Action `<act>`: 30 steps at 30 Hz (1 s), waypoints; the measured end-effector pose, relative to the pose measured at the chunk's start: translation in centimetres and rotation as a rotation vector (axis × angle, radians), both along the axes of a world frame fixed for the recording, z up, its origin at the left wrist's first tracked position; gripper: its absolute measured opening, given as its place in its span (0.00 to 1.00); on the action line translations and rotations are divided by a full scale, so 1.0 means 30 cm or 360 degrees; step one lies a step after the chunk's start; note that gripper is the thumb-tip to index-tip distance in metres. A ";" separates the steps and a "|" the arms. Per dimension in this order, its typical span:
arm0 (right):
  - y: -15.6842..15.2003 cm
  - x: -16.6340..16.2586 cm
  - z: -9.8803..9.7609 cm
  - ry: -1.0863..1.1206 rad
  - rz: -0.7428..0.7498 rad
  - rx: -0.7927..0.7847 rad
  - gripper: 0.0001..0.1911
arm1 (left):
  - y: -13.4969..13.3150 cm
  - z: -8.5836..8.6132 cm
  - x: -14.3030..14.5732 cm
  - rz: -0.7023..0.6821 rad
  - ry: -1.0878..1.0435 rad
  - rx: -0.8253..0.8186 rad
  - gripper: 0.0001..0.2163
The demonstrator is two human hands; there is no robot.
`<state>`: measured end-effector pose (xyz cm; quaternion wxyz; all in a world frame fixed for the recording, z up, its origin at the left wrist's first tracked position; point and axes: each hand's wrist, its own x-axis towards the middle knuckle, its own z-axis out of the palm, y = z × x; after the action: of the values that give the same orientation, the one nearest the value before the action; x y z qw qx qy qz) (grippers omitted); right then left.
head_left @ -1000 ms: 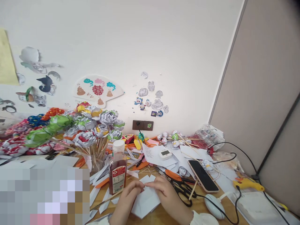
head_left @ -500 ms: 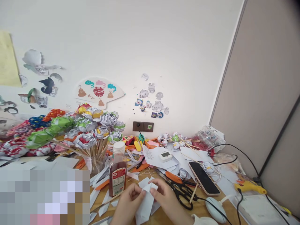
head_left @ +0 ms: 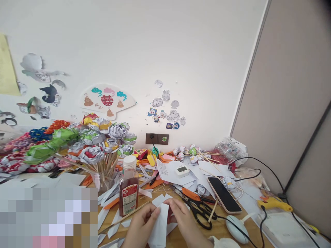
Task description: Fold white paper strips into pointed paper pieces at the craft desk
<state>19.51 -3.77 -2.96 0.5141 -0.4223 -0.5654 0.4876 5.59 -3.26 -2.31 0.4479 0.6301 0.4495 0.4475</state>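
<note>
Between my two hands, low in the middle of the head view, is a folded strip of white paper (head_left: 160, 227). My left hand (head_left: 144, 220) pinches its left edge, thumb in front. My right hand (head_left: 180, 217) is closed at the paper's upper right edge, its fingers bent together and partly behind the sheet. More white paper lies on the table under the hands. Left of my left hand stands a bottle of reddish-brown liquid (head_left: 128, 193) with a white cap. Black-handled scissors (head_left: 203, 213) lie just right of my right hand.
A phone (head_left: 224, 195), a white timer (head_left: 181, 169) and a yellow glue gun (head_left: 275, 205) lie to the right. Paper flowers on sticks (head_left: 103, 137) stand at the left in a clear container. Paper scraps and a light-coloured mouse-shaped object (head_left: 236, 229) lie around; cables cross the right side.
The paper's top, folded to a peak before, now shows as a flat narrow strip. My right fingers have shifted to its right edge. The view has moved slightly.
</note>
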 end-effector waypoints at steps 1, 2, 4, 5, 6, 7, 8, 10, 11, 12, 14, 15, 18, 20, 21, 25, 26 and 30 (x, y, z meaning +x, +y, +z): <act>0.001 -0.002 -0.006 0.0031 0.0012 -0.0045 0.24 | -0.001 0.002 -0.001 0.0021 0.0029 0.0015 0.16; 0.002 -0.003 -0.011 0.0047 0.0026 -0.0072 0.24 | -0.001 0.002 -0.002 0.0040 0.0059 0.0033 0.16; 0.002 -0.008 -0.016 0.0074 0.0053 -0.0101 0.23 | -0.001 0.000 -0.002 0.0064 0.0117 0.0068 0.16; 0.001 -0.010 -0.017 0.0093 0.0065 -0.0108 0.22 | -0.001 -0.002 -0.002 0.0074 0.0137 0.0086 0.16; 0.000 -0.012 -0.015 0.0111 0.0081 -0.0113 0.22 | 0.000 -0.005 -0.002 0.0082 0.0150 0.0106 0.15; -0.003 -0.014 -0.011 0.0132 0.0095 -0.0120 0.21 | 0.000 -0.007 -0.002 0.0087 0.0159 0.0126 0.15; -0.006 -0.016 -0.007 0.0153 0.0109 -0.0131 0.20 | 0.001 -0.009 -0.002 0.0089 0.0166 0.0144 0.15; -0.013 -0.020 0.005 0.0204 0.0128 -0.0158 0.19 | 0.000 -0.012 -0.001 0.0097 0.0179 0.0164 0.15; -0.017 -0.021 0.010 0.0229 0.0138 -0.0163 0.18 | -0.002 -0.013 0.000 0.0103 0.0185 0.0170 0.14; -0.020 -0.023 0.015 0.0246 0.0151 -0.0156 0.18 | -0.003 -0.013 0.000 0.0107 0.0188 0.0174 0.14; -0.023 -0.023 0.019 0.0255 0.0194 -0.0129 0.18 | -0.006 -0.014 -0.001 0.0103 0.0179 0.0176 0.14; -0.022 -0.021 0.019 0.0252 0.0215 -0.0120 0.18 | -0.007 -0.014 -0.002 0.0095 0.0169 0.0174 0.14; -0.013 -0.013 0.013 0.0201 0.0243 -0.0094 0.17 | -0.005 -0.014 -0.004 0.0058 0.0130 0.0150 0.14; -0.005 -0.007 0.006 0.0162 0.0228 -0.0054 0.17 | 0.000 -0.013 -0.003 0.0029 0.0093 0.0117 0.14; -0.001 -0.004 0.003 0.0151 0.0218 -0.0037 0.17 | 0.002 -0.011 -0.002 0.0015 0.0072 0.0097 0.14; 0.011 0.003 -0.006 0.0170 0.0204 -0.0057 0.18 | 0.006 -0.006 0.004 -0.0032 0.0032 0.0033 0.16; 0.013 0.004 -0.007 0.0176 0.0195 -0.0063 0.18 | 0.005 -0.006 0.005 -0.0037 0.0033 0.0023 0.16; 0.018 0.007 -0.012 0.0132 0.0146 -0.0045 0.18 | 0.003 -0.009 0.006 -0.0049 0.0040 -0.0005 0.17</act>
<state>19.73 -3.24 -3.32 0.5080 -0.3827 -0.5554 0.5357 5.75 -3.18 -2.58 0.4502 0.6418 0.4461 0.4318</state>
